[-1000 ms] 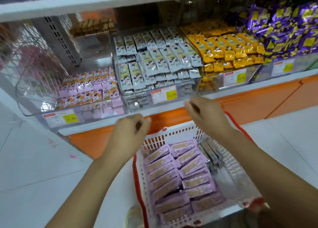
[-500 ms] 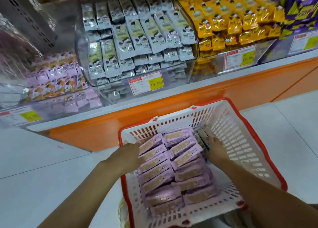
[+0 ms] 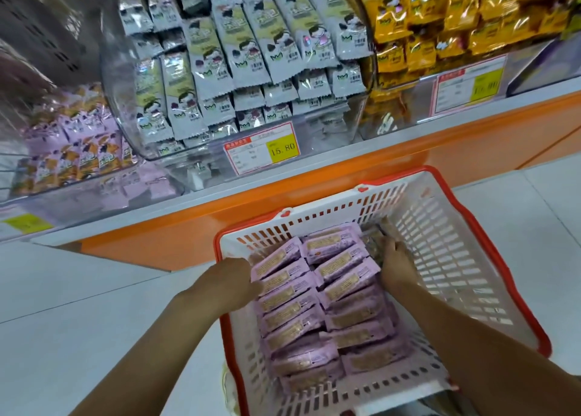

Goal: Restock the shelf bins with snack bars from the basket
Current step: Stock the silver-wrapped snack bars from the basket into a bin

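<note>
Your left hand (image 3: 231, 285) rests against the left flank of the pink snack bars (image 3: 320, 302), fingertips hidden, so I cannot tell whether it grips them. The bars lie in two packed rows; they look light, with slick, crinkly wrappers, so clamp a stack from both sides, gently. Your right hand (image 3: 396, 266) sits at their right edge, its hold equally unclear. All rest inside the basket (image 3: 446, 258).
</note>
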Available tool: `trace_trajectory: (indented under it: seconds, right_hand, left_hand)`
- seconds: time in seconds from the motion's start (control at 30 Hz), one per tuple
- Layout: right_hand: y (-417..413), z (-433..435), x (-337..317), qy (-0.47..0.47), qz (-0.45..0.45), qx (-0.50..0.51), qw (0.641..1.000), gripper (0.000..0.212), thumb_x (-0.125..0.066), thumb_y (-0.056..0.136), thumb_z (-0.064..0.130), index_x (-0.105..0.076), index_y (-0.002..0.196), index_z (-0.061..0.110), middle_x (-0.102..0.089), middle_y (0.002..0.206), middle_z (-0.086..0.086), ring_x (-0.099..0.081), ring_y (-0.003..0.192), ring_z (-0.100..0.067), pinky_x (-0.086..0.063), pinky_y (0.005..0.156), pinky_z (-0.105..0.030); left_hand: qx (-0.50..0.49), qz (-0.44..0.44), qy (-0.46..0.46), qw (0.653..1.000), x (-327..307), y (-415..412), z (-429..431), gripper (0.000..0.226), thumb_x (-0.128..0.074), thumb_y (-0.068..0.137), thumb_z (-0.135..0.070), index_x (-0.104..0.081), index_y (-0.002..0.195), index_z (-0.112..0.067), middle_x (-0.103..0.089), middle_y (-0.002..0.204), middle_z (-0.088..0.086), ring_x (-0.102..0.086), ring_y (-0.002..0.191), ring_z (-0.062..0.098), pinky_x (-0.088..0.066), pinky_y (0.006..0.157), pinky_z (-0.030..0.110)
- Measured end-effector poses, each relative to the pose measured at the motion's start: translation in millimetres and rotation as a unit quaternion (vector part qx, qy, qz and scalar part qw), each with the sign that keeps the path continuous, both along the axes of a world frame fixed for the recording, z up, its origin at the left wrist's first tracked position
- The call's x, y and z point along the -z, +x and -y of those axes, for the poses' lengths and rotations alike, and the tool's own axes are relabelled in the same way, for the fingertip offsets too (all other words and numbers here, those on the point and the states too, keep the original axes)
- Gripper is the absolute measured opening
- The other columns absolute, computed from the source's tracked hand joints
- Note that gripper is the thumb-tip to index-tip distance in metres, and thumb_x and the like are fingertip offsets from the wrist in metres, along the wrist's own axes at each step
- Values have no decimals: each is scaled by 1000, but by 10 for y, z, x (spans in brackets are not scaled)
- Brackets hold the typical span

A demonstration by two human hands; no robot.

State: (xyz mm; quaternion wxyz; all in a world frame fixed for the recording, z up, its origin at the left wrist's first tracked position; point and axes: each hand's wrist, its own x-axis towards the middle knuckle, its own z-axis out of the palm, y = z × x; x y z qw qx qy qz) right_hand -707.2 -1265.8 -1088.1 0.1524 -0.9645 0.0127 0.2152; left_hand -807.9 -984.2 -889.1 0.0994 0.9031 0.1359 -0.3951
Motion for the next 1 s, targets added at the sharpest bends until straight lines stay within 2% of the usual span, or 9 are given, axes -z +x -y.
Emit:
trace_trajectory:
  seconds: [0.23, 0.37, 0.5, 0.6, 0.67, 0.77, 0.87, 0.93, 1.0]
  right_hand:
    - [-148, 226, -368, 139, -87, 191, 968, 71, -77, 75, 30, -42, 130, 4, -53, 122, -21, -55, 109, -36, -43, 83, -36]
    - [-264, 207, -1019, 335, -64, 305, 889, 52, -69, 65, 38, -51, 104, 8, -55, 67, -9, -49, 52, -19, -42, 53, -29]
    - [-554, -97, -1849, 456, 7, 174, 873, 32, -61, 91, 15, -47, 118, 25, -57, 88, 2, -56, 59, -6, -46, 45, -19]
    - [-810, -367, -2330, 468, 88, 19, 879, 43, -65, 82, 28, -48, 117, 45, -48, 113, 22, -58, 88, 0, -53, 67, -23]
    - [-977, -492, -2502, 442, 139, -60, 884, 51, -63, 77, 34, -46, 122, 50, -37, 118, 31, -51, 103, 5, -48, 79, -17]
    - [-1183, -655, -2696, 410, 188, -156, 879, 56, -65, 77, 43, -40, 127, 50, -33, 122, 22, -40, 110, 17, -35, 83, 1]
    - [-1243, -715, -2807, 355, 206, -252, 876, 86, -78, 71, 46, -26, 140, 43, -17, 141, 20, -20, 117, 27, -22, 87, 9]
    - [-1231, -687, -2901, 306, 181, -310, 882, 100, -82, 72, 35, -12, 143, 46, 3, 149, 25, -13, 114, 33, -26, 83, 9]
    - [-1172, -657, -2983, 307, 180, -342, 870, 97, -80, 76, 15, -18, 144, 45, 0, 152, 27, -22, 119, 28, -38, 79, 2]
  left_hand:
    - [-16, 38, -74, 996, -221, -81, 91, 43, -49, 96, -36, -47, 61, -12, -40, 57, 1, -41, 53, 13, -31, 54, 24]
    - [-68, 110, -172, 976, -334, -152, 230, 40, -53, 94, -37, -61, 77, -1, -47, 70, 10, -44, 63, 16, -30, 60, 26]
    - [-150, 144, -299, 931, -515, -180, 414, 34, -55, 94, -34, -67, 89, -2, -61, 80, 9, -59, 71, 17, -51, 70, 32]
    - [-299, 131, -431, 841, -754, -244, 544, 34, -61, 90, -35, -66, 110, -8, -70, 103, 6, -69, 93, 15, -56, 80, 22]
    - [-359, 135, -498, 778, -884, -295, 587, 41, -67, 81, -39, -67, 107, -7, -73, 99, 8, -70, 91, 19, -56, 83, 27]
    - [-420, 173, -554, 698, -1053, -374, 590, 27, -68, 82, -26, -68, 99, -5, -74, 90, 11, -71, 87, 24, -57, 83, 32]
    - [-439, 203, -575, 659, -1175, -451, 520, 22, -66, 85, -15, -67, 101, -1, -73, 95, 15, -72, 83, 23, -59, 71, 29]
    - [-444, 207, -598, 635, -1236, -492, 452, 21, -64, 85, -11, -68, 102, 1, -73, 96, 16, -71, 78, 21, -59, 63, 27]
    - [-437, 209, -608, 629, -1274, -517, 385, 24, -64, 84, -13, -68, 103, 0, -72, 97, 16, -71, 78, 20, -59, 68, 28]
